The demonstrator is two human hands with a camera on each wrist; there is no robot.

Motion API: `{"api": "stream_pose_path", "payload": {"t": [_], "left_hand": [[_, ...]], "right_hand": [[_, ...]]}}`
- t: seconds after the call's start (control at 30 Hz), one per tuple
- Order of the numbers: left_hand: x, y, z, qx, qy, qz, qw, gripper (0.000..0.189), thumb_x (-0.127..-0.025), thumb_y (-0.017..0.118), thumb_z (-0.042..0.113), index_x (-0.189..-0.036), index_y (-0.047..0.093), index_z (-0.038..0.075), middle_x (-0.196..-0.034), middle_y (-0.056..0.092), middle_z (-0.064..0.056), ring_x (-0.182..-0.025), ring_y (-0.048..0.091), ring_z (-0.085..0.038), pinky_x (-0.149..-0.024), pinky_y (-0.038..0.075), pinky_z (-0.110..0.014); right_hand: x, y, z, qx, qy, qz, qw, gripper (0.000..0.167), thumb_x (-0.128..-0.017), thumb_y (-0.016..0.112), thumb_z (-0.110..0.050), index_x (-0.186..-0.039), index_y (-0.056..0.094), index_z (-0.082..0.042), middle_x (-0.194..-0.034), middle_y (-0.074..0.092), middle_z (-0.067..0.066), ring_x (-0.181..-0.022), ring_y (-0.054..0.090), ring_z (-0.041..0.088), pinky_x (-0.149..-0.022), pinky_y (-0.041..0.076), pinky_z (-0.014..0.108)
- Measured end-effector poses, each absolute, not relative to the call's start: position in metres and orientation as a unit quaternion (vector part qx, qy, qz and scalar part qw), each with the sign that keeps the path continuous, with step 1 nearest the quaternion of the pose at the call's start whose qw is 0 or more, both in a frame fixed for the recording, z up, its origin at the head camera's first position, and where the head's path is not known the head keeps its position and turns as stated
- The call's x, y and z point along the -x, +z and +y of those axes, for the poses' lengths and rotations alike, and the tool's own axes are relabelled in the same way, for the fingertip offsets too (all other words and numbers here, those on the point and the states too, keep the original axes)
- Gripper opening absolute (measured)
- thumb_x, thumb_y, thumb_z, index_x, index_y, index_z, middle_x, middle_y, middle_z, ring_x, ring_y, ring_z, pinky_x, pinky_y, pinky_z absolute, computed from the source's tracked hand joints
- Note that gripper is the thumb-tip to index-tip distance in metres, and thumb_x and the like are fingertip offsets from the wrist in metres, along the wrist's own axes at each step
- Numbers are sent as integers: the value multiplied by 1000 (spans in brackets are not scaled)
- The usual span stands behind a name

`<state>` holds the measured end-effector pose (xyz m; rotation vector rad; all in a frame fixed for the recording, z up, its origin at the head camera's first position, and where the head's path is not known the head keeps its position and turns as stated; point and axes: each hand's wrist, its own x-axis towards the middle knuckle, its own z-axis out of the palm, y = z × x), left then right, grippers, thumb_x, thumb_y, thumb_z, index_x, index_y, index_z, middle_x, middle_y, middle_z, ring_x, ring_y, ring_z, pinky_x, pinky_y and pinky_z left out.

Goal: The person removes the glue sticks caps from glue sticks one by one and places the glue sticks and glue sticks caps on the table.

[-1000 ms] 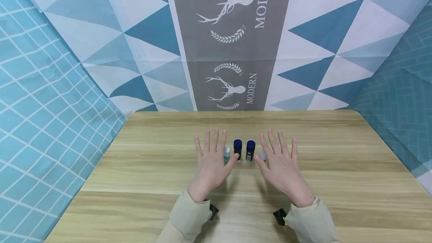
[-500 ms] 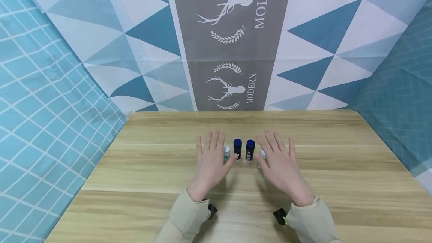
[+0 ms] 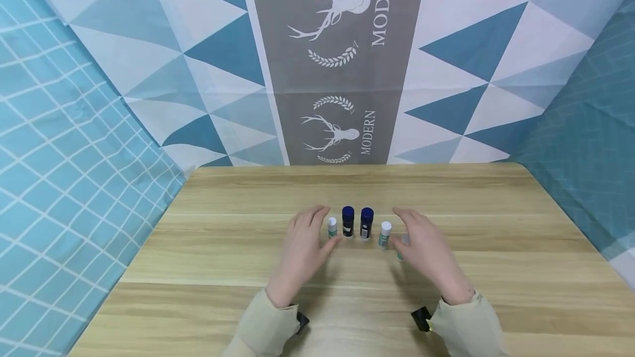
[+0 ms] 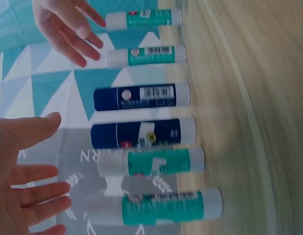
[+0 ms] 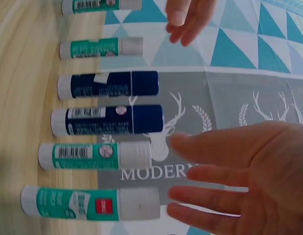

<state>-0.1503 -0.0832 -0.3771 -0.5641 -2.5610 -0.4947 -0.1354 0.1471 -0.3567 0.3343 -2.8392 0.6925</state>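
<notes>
Two navy glue sticks, one (image 3: 348, 221) left and one (image 3: 366, 223) right, stand upright in the middle of a row. Green, white-capped glue sticks flank them: one (image 3: 332, 228) beside my left hand (image 3: 300, 252), another (image 3: 385, 234) near my right thumb. In the head view, my right hand (image 3: 429, 249) partly covers an outer green stick (image 3: 401, 254); the outermost left one is hidden there but shows as a green stick (image 4: 161, 207) in the left wrist view. Both hands hover with loosely bent fingers, thumbs apart, and hold nothing.
The row stands on a wood-grain table (image 3: 347, 302). Behind it rises a patterned cloth (image 3: 342, 76) with deer prints and triangles. Blue cloths hang at the left (image 3: 74, 153) and right (image 3: 585, 169). A black wrist device (image 3: 421, 318) pokes out by the right sleeve.
Spread, straight fingers have relaxed into a loose bend on both hands. The hands have moved slightly apart, so more of the right-hand green sticks shows. The glue sticks stay in place.
</notes>
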Motion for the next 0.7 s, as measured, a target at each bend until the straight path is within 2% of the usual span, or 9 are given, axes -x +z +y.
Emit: {"api": "stream_pose_path", "payload": {"t": [0.17,0.33,0.57,0.7], "left_hand": [[148,-374,-69,251,-190,-910,271,50,-78,70,31,-118,56,6,-117,58,-7,-108,53,-21,-96,38,-37],[144,-373,-54,300,-164,-903,261,45,-79,69,28,-117,56,7,-112,59,-5,-101,55,-19,-90,42,-33],[141,-380,-39,321,-143,-907,232,38,-81,67,32,-112,57,12,-99,59,3,-87,55,-12,-75,44,-25],[139,-388,-34,322,-138,-910,223,35,-81,67,35,-107,59,14,-97,61,4,-86,57,-10,-76,45,-24]], "right_hand": [[134,-355,153,-98,232,-965,71,55,-76,71,-16,-122,50,5,-117,54,24,-101,55,38,-83,45,51],[135,-357,156,-84,237,-967,47,43,-75,70,-12,-112,55,4,-107,56,20,-83,58,27,-71,48,45],[138,-361,157,-57,237,-970,1,42,-72,72,-8,-108,55,4,-101,57,18,-79,57,24,-67,49,41],[138,-363,155,-49,244,-968,-15,41,-73,72,-9,-109,55,3,-99,58,16,-78,57,23,-66,48,40]]}}
